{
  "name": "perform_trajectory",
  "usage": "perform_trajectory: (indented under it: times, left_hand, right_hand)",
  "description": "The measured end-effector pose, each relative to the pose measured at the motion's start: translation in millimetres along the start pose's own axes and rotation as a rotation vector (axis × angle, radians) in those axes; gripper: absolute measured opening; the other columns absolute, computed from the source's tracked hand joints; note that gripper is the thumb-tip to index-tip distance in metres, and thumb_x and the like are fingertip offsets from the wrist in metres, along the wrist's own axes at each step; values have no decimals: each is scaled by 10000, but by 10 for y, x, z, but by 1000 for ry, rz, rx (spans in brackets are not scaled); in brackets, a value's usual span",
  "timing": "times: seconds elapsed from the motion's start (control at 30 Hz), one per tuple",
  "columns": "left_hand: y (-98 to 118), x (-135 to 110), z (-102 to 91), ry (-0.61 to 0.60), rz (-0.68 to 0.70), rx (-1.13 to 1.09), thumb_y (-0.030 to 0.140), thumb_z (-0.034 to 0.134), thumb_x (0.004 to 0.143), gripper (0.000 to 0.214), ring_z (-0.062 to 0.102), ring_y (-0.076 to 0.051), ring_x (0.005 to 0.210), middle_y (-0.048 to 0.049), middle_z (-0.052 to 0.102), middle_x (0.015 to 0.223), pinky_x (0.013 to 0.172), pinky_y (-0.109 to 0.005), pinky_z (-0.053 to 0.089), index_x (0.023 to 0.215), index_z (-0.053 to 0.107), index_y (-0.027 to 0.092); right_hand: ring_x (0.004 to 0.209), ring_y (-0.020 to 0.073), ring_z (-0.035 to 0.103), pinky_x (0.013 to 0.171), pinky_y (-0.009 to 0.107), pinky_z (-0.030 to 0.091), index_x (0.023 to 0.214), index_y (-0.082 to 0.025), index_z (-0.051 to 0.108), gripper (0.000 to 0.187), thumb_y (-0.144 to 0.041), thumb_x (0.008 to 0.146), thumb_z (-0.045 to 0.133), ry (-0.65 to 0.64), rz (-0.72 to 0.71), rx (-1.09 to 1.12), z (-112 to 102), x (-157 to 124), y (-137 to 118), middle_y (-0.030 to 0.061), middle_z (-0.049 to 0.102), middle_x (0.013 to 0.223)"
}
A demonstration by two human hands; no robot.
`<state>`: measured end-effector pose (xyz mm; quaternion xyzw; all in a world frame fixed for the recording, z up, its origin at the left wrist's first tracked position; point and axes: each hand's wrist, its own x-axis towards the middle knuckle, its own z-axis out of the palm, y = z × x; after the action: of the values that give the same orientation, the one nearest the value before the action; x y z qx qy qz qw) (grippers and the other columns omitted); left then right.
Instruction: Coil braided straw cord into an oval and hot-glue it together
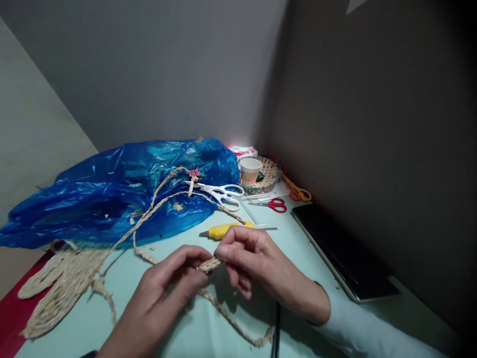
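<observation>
A small piece of braided straw cord [209, 265] is pinched between my two hands above the pale green table. My left hand [167, 288] is closed on its left end, with the thumb below and the fingers curled over it. My right hand [257, 258] grips the other end between thumb and forefinger, its lower fingers loosely bent. A twisted straw rope [238, 325] trails on the table beneath the hands. Just behind the right hand lies a yellow glue gun [223, 230] with a clear stick at its back.
A blue plastic bag [122, 184] fills the back left, with white scissors [223, 191] at its edge. Coiled straw work [70, 278] lies left. A paper cup [250, 171] stands in a woven basket [271, 174]. Red scissors [276, 205], orange scissors [298, 193] and a black tablet-like device [335, 248] are right.
</observation>
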<state>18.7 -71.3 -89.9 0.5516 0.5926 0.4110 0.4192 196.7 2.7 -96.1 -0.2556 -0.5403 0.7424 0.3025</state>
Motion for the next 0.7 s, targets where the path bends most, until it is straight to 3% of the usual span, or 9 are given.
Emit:
perform_trajectory:
  times: [0.1,0.2,0.27,0.33,0.4,0.5,0.7]
  left_hand:
    - [35,-29,50,-50,47,110,460,565,919,288,571,-154,667,11,647,716,641,-232,439,769,671,239]
    - [15,-59,83,-69,-34,67,486,556,920,349,523,-141,564,9,603,633,548,-233,413,719,660,219]
    - [-13,-64,94,-43,-112,-13,486,624,883,342,506,-125,526,7,607,606,517,-221,396,693,658,204]
    - [-45,-55,105,-31,-198,-132,487,674,855,356,474,-96,478,17,589,561,481,-199,358,665,652,187]
    - [-72,-40,116,-66,-260,-282,513,704,828,375,435,-68,419,33,564,518,441,-183,314,672,655,175]
    - [-81,-27,130,-120,-357,-489,535,772,757,390,371,-45,353,58,519,475,386,-174,286,677,647,174]
    - [-11,-69,132,-113,-483,-660,515,806,731,389,247,-28,376,89,398,467,362,-158,283,661,636,172]
  right_hand:
    - [361,62,468,373,163,366,755,-187,561,341,-479,868,697,-52,17,-49,36,-22,-18,-49,604,531]
    - [551,100,568,538,213,462,851,-176,627,336,-496,945,584,-77,-48,-145,19,-34,-90,6,668,722]
    - [802,136,611,722,246,483,1005,-193,667,300,-467,978,548,-5,-139,-190,-21,-31,-146,28,678,919]
    - [921,151,586,794,254,459,1052,-209,655,212,-391,979,573,92,-199,-197,-66,-20,-179,20,652,983]
    - [815,140,564,732,243,440,927,-186,637,156,-324,971,580,145,-207,-184,-100,-5,-177,7,622,866]
    - [599,109,447,585,232,379,780,-180,571,253,-327,984,540,146,-187,-184,-119,5,-136,-35,506,668]
    - [500,87,329,472,229,272,716,-199,524,354,-399,1008,511,143,-139,-242,-97,-7,-40,-72,385,588]
